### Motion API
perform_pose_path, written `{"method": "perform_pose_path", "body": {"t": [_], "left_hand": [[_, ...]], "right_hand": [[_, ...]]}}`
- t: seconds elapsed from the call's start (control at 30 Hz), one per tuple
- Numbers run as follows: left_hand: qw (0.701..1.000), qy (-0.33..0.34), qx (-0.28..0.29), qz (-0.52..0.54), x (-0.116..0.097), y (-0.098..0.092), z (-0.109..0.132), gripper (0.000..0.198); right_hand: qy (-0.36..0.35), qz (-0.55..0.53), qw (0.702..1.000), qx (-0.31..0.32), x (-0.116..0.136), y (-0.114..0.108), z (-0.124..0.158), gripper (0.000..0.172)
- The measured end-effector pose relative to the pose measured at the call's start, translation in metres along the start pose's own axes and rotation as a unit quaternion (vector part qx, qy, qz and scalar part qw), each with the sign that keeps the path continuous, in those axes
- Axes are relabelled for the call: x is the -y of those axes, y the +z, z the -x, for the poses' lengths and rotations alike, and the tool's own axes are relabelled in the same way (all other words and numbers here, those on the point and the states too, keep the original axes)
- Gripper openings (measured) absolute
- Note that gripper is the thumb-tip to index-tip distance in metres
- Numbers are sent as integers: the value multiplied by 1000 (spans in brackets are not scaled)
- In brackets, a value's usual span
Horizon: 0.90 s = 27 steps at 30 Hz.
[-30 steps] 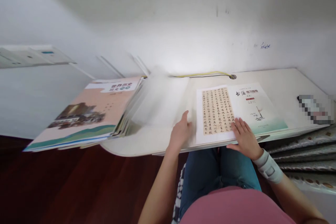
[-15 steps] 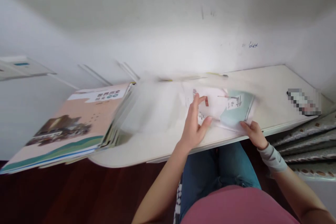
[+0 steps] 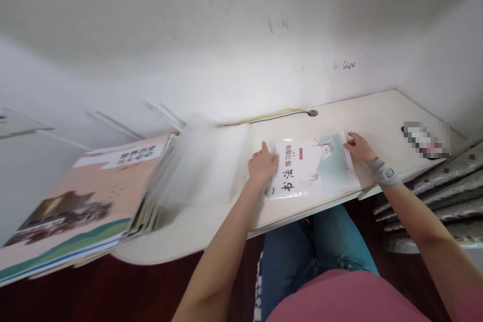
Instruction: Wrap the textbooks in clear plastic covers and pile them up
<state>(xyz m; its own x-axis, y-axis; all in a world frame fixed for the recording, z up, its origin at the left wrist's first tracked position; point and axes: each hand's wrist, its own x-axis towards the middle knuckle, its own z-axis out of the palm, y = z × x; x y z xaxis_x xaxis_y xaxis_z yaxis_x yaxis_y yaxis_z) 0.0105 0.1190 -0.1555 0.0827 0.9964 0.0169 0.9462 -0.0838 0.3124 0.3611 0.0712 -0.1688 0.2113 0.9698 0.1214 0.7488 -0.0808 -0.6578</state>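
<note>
A thin white and green calligraphy workbook point(image 3: 302, 181) in a clear plastic cover lies flat on the white desk, its title turned sideways to me. My left hand point(image 3: 262, 165) rests at its left end, index finger stretched and the others loosely bent. At its far right corner my right hand point(image 3: 360, 149) touches the cover's edge, fingers apart and not closed round it. Left of the workbook lie clear, whitish plastic sheets point(image 3: 207, 166). Beside them is a stack of books, with a pink and green history book point(image 3: 94, 186) on top.
The narrow desk point(image 3: 181, 241) runs along a marked wall. A yellow cable point(image 3: 271, 113) leads to a round hole at its back. A pixelated phone-like object point(image 3: 426, 140) lies at the right end. Grey patterned padding point(image 3: 441, 181) stands close on the right.
The workbook, tilted and held by my right hand before, now lies flat with its cover facing up. My right hand has moved to its far right corner, my left to its left end.
</note>
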Motion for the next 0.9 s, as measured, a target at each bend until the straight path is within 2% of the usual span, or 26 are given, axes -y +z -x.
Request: {"method": "perform_pose_path", "body": {"t": [0.17, 0.23, 0.33, 0.43, 0.63, 0.77, 0.83, 0.9], "left_hand": [[983, -69, -20, 169, -1, -3, -50, 66], [981, -75, -34, 177, -3, -1, -63, 58], [984, -60, -51, 160, -9, 2, -69, 43], [989, -44, -71, 123, -12, 6, -63, 38], [996, -28, -88, 6, -14, 3, -49, 46], [989, 23, -107, -102, -38, -2, -32, 54], [990, 49, -76, -104, -57, 3, -19, 54], [993, 65, -16, -95, -74, 14, -4, 59]], "right_hand": [[-4, 28, 1000, 7, 8, 9, -55, 46], [-7, 53, 999, 3, 12, 15, -63, 46], [-10, 108, 994, -15, 19, 25, -61, 46], [-28, 167, 985, -21, 29, 34, -56, 47], [-69, 230, 971, 13, 44, 44, -68, 47], [-84, 248, 965, 21, 45, 48, -74, 49], [-87, 254, 963, 23, 43, 47, -74, 48], [-88, 260, 961, 23, 42, 43, -75, 47]]}}
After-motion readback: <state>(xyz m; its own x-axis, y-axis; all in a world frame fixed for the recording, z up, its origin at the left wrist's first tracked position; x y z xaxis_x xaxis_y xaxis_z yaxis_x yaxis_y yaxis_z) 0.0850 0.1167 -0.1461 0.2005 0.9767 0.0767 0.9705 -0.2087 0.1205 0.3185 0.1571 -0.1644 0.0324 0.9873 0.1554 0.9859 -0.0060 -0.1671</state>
